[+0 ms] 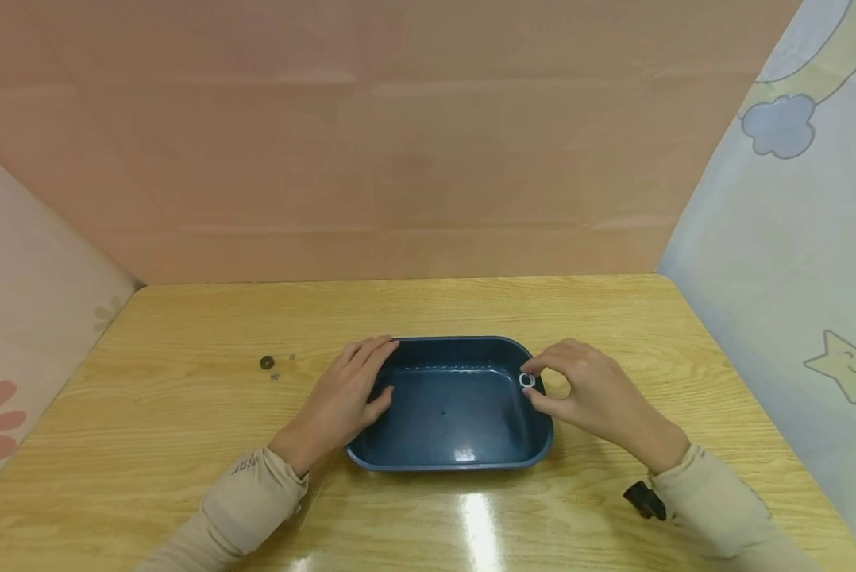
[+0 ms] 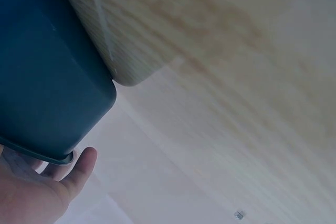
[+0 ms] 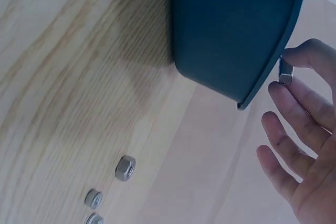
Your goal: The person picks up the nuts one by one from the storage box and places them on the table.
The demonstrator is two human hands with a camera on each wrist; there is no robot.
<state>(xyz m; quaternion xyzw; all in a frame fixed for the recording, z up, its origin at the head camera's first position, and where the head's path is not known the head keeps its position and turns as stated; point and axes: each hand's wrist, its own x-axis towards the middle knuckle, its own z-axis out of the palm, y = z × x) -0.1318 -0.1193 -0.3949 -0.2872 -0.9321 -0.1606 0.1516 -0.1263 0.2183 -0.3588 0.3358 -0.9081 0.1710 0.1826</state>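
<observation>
My right hand (image 1: 591, 387) pinches a silver metal nut (image 1: 527, 380) between thumb and fingertips, at the right rim of a blue plastic basin (image 1: 449, 467). Seen from the right wrist, the nut (image 3: 285, 72) is edge-on beside the basin's lip, and the other fingers (image 3: 286, 153) are spread below it. My left hand (image 1: 338, 397) rests at the basin's far left corner, its fingers over the rim and the thumb above the inside. In the left wrist view the fingertips of this hand (image 2: 44, 192) show around the lip, partly hidden by it.
Left of the basin lie a dark nut (image 1: 267, 362) and two small metal pieces (image 1: 274, 376). In the right wrist view a hex nut (image 3: 125, 168) and smaller nuts (image 3: 93, 198) sit on the wood table. A black object (image 1: 645, 500) lies by the right sleeve. A paper-covered wall (image 1: 371, 183) stands behind.
</observation>
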